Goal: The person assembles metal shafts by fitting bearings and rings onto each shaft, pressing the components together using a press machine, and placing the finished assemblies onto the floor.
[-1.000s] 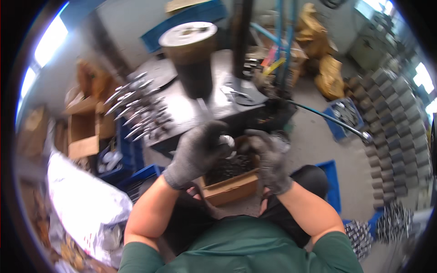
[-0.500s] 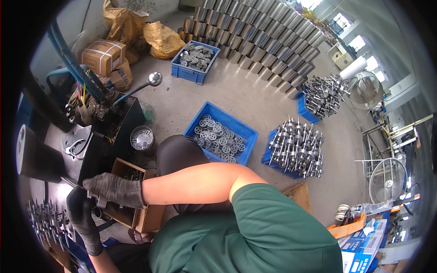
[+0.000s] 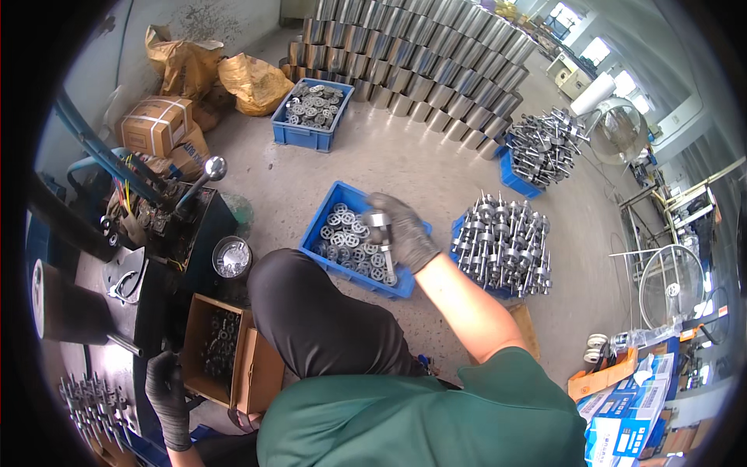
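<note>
My right hand (image 3: 405,231), in a grey glove, reaches out to the right over a blue bin (image 3: 334,194) of round metal discs. It grips a small metal part with a cylindrical head and a thin shaft (image 3: 380,227) just above the discs. My left hand (image 3: 166,393), in a dark glove, sits low at the left against the edge of a black machine table (image 3: 128,280), beside an open cardboard box (image 3: 201,311) of small metal pieces. Whether its fingers hold anything is unclear. My dark trouser leg lies between the two hands.
A bin of upright shafted metal parts (image 3: 502,245) stands right of the blue bin, and another such bin (image 3: 545,148) is farther back. A blue bin of discs (image 3: 311,113), stacked metal cylinders (image 3: 420,58), sacks and cartons line the far floor. A fan (image 3: 669,284) stands right.
The view has swung from the machine to the floor on the right. My right hand left the cardboard box, reached to the blue bin and now holds a shafted part. The left hand stays by the machine.
</note>
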A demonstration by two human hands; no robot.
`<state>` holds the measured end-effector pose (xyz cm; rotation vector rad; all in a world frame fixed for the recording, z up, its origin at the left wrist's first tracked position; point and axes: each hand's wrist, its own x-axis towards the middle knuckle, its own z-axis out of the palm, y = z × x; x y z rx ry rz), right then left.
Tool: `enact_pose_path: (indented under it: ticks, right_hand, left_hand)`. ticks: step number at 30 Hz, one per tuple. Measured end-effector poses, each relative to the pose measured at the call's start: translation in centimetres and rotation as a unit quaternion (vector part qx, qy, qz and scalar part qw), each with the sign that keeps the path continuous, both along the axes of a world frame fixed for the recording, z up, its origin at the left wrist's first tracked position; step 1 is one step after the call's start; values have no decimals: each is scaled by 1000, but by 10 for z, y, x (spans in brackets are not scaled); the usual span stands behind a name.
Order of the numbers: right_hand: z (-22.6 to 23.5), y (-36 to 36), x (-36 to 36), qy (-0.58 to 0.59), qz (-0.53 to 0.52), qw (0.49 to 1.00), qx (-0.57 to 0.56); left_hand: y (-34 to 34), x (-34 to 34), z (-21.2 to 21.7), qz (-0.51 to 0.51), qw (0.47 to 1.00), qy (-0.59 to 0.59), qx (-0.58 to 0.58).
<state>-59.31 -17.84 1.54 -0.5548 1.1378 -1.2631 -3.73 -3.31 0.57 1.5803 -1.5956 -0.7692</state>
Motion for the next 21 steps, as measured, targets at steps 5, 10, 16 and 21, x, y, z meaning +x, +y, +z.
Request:
enact_pose_path:
  ticks: [5, 10, 16, 21]
  right_hand:
    - [-45, 24, -119, -33, -160, 987, 3]
    - [-35, 44, -133, 84, -150, 985, 4]
    - [66, 60, 18, 134, 123, 974, -139]
    - [116, 79, 116, 315, 272, 772, -481]
  left_hand:
    - [-7, -15, -2, -21, 999, -13, -21]
    - [-14, -48, 26, -45, 995, -65, -68]
    - [-17, -127, 110, -73, 992, 0, -101]
    - [-1, -187, 166, -134, 989, 34, -61]
